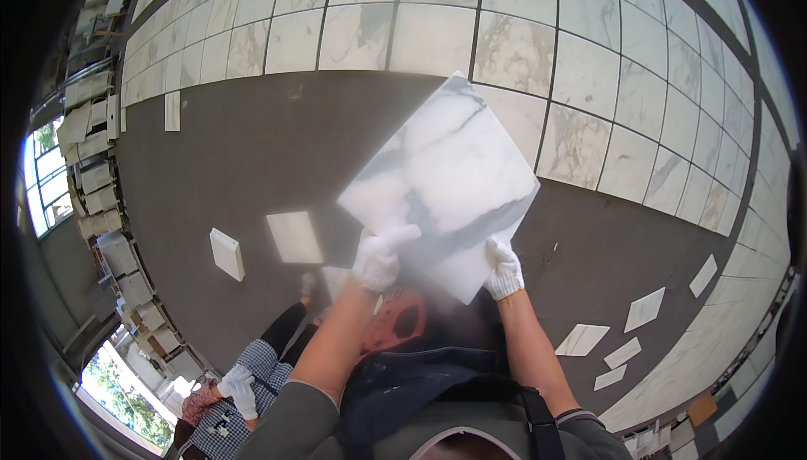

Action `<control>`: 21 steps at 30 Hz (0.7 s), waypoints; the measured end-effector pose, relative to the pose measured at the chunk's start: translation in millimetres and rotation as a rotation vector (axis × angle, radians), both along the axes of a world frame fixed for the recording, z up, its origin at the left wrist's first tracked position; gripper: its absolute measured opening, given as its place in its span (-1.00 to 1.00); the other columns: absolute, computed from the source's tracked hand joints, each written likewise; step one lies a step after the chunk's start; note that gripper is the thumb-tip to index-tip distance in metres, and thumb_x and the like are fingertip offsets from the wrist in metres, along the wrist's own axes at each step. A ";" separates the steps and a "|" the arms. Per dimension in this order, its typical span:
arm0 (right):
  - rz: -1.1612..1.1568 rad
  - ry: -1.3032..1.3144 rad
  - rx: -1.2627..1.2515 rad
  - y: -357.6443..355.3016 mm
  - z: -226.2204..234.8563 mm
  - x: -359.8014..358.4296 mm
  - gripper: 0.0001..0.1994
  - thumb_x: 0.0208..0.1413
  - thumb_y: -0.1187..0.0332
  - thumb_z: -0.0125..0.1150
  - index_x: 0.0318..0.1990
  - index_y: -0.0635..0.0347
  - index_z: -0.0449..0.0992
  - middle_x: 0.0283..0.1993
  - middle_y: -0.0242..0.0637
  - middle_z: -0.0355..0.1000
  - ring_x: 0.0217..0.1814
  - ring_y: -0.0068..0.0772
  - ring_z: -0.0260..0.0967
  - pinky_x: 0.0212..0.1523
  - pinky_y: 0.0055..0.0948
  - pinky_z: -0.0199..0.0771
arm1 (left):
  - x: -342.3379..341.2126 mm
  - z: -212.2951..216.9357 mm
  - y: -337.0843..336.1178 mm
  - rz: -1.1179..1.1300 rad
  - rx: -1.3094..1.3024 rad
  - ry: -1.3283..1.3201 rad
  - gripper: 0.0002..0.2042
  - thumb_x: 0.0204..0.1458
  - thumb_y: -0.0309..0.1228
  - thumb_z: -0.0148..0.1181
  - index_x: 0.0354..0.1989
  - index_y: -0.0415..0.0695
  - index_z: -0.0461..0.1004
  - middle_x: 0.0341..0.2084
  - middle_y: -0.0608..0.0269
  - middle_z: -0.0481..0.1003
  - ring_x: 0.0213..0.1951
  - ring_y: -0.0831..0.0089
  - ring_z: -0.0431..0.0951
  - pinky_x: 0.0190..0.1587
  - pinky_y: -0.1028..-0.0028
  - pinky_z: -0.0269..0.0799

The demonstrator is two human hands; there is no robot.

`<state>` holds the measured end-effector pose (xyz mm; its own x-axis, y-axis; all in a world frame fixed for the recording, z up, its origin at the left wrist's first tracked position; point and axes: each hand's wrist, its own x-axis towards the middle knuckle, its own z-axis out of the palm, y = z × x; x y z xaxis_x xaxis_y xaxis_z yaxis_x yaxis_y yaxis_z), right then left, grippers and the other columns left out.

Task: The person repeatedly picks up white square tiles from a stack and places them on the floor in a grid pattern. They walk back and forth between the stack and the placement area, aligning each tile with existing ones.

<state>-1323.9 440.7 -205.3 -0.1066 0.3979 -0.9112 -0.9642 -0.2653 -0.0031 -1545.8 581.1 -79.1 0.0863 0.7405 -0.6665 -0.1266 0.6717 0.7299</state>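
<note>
A square white marble tile [445, 170] with grey veins is held up in front of me, turned so that one corner points away. My left hand [378, 262], in a white glove, grips its near left edge with the thumb lying on the face. On the right, my right hand [504, 268], gloved too, is closed on the lower right edge. The fingers beneath the tile are hidden. Beyond it, rows of laid marble tiles [430, 35] cover the far floor with dark gaps between them.
Left on the dark floor [218, 157] are a stack of tiles [226, 255] and a pale tile [294, 237]. Several loose pieces [645, 309] lie at right. At lower left another person [239, 388] in white gloves is close by. Stacked slabs [118, 254] line the left side.
</note>
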 end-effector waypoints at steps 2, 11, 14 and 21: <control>0.075 -0.051 0.150 -0.3 12.0 28.6 -0.65 0.09 0.59 0.24 0.06 0.23 0.48 -0.09 -0.20 0.57 -0.13 -0.22 0.59 -0.05 -0.16 0.68 | -2.6 3.4 -11.1 0.029 -0.053 0.002 -0.39 0.00 -0.55 0.33 0.30 -0.30 0.34 0.05 0.15 0.54 0.03 0.35 0.57 0.11 0.38 0.50; 0.534 -0.351 0.205 64.0 97.9 93.7 -0.39 -0.25 0.60 0.43 0.11 0.36 0.47 -0.13 -0.24 0.57 -0.16 -0.31 0.57 -0.13 -0.34 0.63 | -96.7 7.7 37.0 0.133 -0.396 -0.581 -0.33 0.19 -0.22 0.21 0.41 -0.28 0.19 0.39 -0.01 0.24 0.36 0.12 0.31 0.37 0.12 0.27; 0.684 -0.445 0.248 85.3 88.1 80.5 -0.47 -0.24 0.59 0.42 0.03 0.38 0.51 -0.16 -0.24 0.57 -0.16 -0.32 0.56 -0.11 -0.34 0.60 | -112.9 -68.8 62.1 -0.020 -0.442 -0.326 -0.42 0.24 -0.22 0.19 0.36 -0.27 0.28 0.33 0.11 0.33 0.33 0.26 0.34 0.39 0.26 0.21; 0.558 -0.884 -0.058 135.5 -98.6 -28.7 -0.62 -0.08 0.50 0.36 -0.02 0.31 0.56 -0.23 -0.34 0.55 -0.21 -0.47 0.49 -0.16 -0.45 0.52 | -114.4 -275.1 67.6 0.124 -0.443 0.073 -0.47 0.25 -0.11 0.19 0.26 -0.22 0.40 0.17 0.18 0.45 0.21 0.34 0.37 0.30 0.32 0.25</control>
<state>-1352.6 576.2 -303.9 0.4522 0.4504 -0.7698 -0.3651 -0.6940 -0.6205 -1660.2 648.7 -354.3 -0.0437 0.3852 -0.9218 -0.1847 0.9037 0.3864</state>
